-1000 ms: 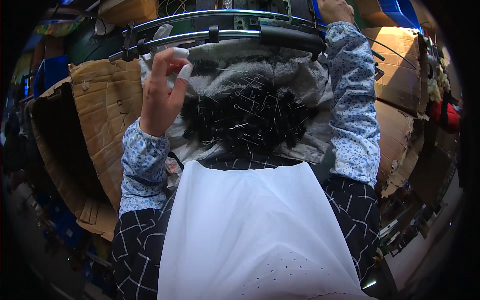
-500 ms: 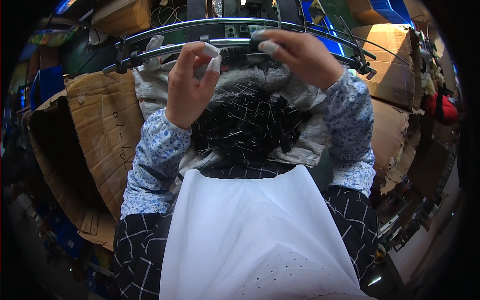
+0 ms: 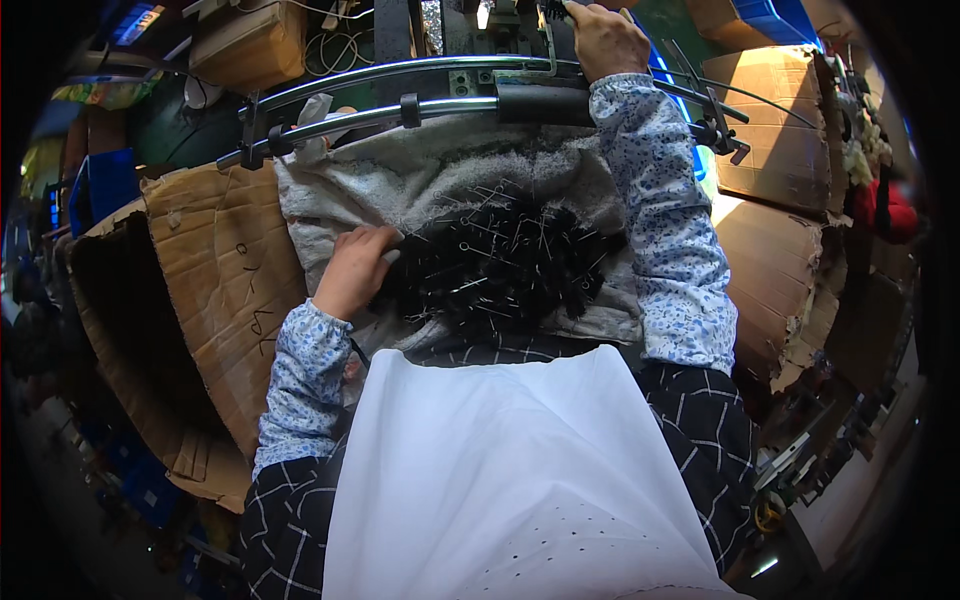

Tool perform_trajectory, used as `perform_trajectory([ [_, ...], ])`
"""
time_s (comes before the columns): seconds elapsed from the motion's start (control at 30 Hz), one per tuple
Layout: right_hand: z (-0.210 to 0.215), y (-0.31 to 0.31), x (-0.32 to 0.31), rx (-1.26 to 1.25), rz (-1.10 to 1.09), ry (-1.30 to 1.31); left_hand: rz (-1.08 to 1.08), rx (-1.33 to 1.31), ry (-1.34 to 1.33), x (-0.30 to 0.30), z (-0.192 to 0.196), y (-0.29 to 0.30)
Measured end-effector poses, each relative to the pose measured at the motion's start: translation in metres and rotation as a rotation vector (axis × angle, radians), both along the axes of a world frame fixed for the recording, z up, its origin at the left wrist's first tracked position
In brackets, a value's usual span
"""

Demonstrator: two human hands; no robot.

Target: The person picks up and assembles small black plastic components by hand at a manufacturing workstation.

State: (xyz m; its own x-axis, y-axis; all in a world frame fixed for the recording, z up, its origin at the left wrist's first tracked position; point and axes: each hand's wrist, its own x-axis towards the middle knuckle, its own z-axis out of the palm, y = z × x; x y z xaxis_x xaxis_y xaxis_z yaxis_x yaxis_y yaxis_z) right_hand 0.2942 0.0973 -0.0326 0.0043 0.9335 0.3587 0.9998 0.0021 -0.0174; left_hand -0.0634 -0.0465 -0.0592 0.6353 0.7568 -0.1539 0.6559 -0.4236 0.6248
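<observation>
My right hand (image 3: 607,42) is stretched far forward at the top edge, beside the machine. Its fingers are closed on a small black wire brush (image 3: 553,10), whose bristles show at the fingertips. My left hand (image 3: 355,268) rests low at the left edge of a pile of black wire brushes (image 3: 490,262). Its fingers are curled, with white covers on the tips; anything pinched in them is hidden. The pile has thin metal stems, some ending in loops, and lies on a grey-white cloth (image 3: 385,160) across my lap.
Two curved metal rails (image 3: 450,108) cross in front of me, with a black sleeve (image 3: 545,104) on the nearer one. Behind them stands a dark machine (image 3: 485,78). Open cardboard boxes flank me at left (image 3: 215,260) and right (image 3: 765,275).
My right hand has moved forward and away from the rails toward the machine. My left hand has dropped from the near rail down to the left edge of the brush pile.
</observation>
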Motion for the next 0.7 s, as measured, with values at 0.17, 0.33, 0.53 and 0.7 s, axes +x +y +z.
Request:
perform_trajectory([
  [0.17, -0.010, 0.006, 0.011, 0.038, -0.007, -0.001, 0.000, 0.049, -0.024, 0.001, -0.010, 0.000],
  [0.33, -0.002, 0.004, 0.009, -0.007, 0.041, 0.117, 0.055, -0.100, -0.175, 0.005, -0.006, 0.002],
  [0.53, -0.004, 0.008, 0.008, -0.030, 0.058, 0.139, 0.202, -0.059, -0.307, 0.009, 0.014, 0.005],
  [0.7, -0.004, 0.015, 0.012, -0.055, 0.087, 0.160, 0.181, 0.017, -0.329, 0.009, 0.028, 0.013],
])
